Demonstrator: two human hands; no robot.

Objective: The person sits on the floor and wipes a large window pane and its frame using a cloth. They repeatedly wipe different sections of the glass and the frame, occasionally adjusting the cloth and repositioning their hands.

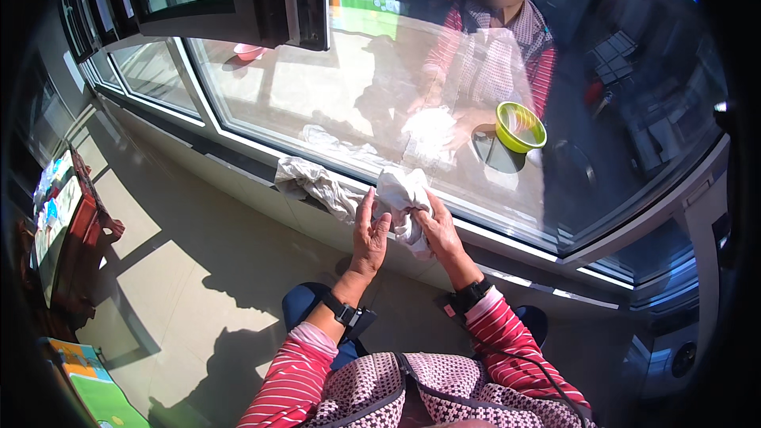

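Note:
My right hand [440,230] grips a crumpled white cloth [403,190], which hangs down by the window ledge. To its left, my left hand [372,236] is raised with the fingers apart and holds nothing; whether its fingertips brush the cloth is not clear. A second, greyish-white cloth [315,181] lies bunched on the dark sill [241,170], just left of my hands. Directly before me stands a large window pane [333,95] in a white frame. The pane mirrors a person with a cloth in hand.
An open dark-framed window sash [261,0] juts out at upper left. A green bowl [521,126] and a pink basin [250,52] appear in the glass, behind it or mirrored. To the left stands a reddish wooden table [77,238]; a colourful mat [98,383] lies lower left.

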